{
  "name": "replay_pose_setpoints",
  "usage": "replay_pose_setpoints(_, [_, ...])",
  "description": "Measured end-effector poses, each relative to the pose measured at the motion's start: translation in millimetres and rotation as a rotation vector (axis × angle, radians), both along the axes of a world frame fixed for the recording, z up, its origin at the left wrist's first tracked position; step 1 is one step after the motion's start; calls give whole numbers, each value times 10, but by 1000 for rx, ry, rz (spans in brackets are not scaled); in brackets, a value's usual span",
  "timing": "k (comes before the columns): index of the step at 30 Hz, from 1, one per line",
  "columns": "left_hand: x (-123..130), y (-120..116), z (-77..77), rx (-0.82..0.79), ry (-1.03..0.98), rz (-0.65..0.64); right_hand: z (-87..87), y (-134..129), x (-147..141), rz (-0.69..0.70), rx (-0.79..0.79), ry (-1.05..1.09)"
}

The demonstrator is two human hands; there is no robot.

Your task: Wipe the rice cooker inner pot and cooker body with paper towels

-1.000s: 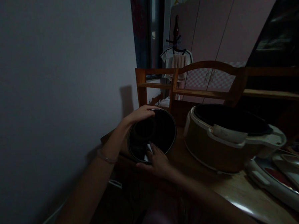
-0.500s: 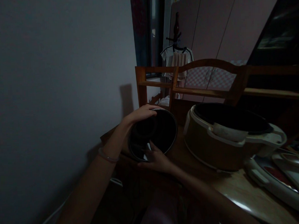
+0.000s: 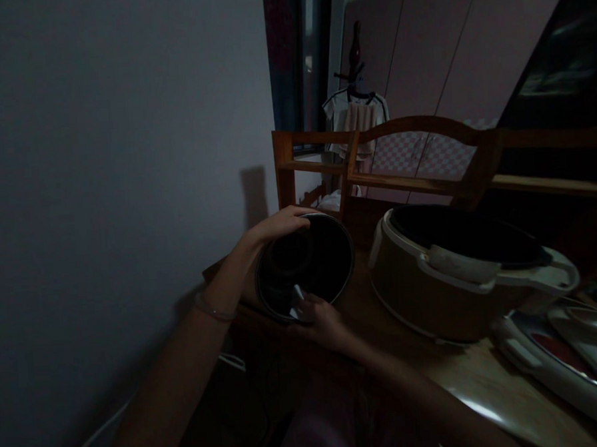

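Note:
A dark round inner pot (image 3: 325,259) lies tilted on the desk, its mouth turned towards me. My left hand (image 3: 281,223) grips its upper rim, thumb over the inside edge and the other fingers behind. My right hand (image 3: 321,321) is at the lower rim, fingers closed on a white tissue (image 3: 297,302) that touches the inside wall. How the tissue is folded is too dark to make out. Right of the pot stands a rice cooker body (image 3: 432,290) with a pale rim, open at the top and dark inside.
A cooker lid (image 3: 528,351) with a red patch lies on the desk (image 3: 466,375) at the right. Behind stands a wooden shelf frame (image 3: 406,181). A plain wall (image 3: 125,159) rises close on the left. Clothes (image 3: 357,117) hang farther back, before a pink cupboard (image 3: 430,56).
My right hand has shifted slightly right along the pot's lower rim with the tissue. My left hand keeps its hold, and the pot stays in nearly the same tilt.

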State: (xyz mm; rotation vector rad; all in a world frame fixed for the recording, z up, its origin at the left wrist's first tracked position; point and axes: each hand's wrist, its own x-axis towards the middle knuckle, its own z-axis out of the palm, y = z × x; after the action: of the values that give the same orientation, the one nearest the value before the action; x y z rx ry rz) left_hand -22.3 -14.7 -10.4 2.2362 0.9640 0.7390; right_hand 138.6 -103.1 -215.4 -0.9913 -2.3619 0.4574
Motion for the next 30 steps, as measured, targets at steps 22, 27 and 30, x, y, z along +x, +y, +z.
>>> replay_pose_setpoints(22, [-429,-693,-385,368,-400,534,-218,42,48,31,461,-248])
replay_pose_setpoints(27, [-140,-1029,-1268,351,-614,702,-136,24,22,-2,387,-257])
replay_pose_setpoints(30, [30,-1039,-1592,287,-775,813,-85,4,-5,-32,361,-272])
